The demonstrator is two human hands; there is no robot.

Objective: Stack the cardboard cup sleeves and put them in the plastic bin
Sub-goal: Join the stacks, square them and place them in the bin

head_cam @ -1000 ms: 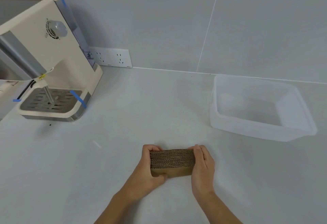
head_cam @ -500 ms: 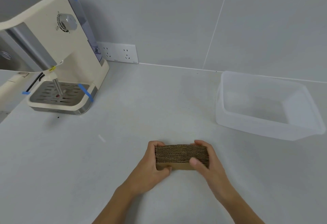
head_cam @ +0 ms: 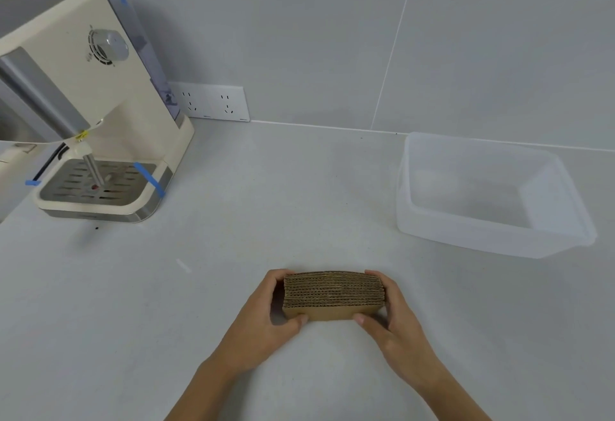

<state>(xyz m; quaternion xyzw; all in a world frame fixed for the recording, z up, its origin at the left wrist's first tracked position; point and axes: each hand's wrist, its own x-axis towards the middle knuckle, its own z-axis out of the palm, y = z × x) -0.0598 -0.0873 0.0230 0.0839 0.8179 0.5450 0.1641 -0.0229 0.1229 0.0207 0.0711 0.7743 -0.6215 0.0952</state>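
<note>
A neat stack of brown corrugated cardboard cup sleeves (head_cam: 333,294) stands on edge on the grey counter, near the front centre. My left hand (head_cam: 263,324) clasps its left end, fingers curled behind and thumb at the front. My right hand (head_cam: 394,317) clasps the right end the same way. A translucent white plastic bin (head_cam: 479,237) sits to the back right, with nothing in it, well apart from the stack.
A cream coffee machine (head_cam: 83,104) with a metal drip tray and blue tape strips stands at the back left. A white wall socket strip (head_cam: 213,103) is mounted low on the grey tiled wall. Bare counter lies between the stack and the bin.
The stack has stayed between both hands at the same spot. My right hand has turned so its thumb presses the front face. The camera has shifted slightly.
</note>
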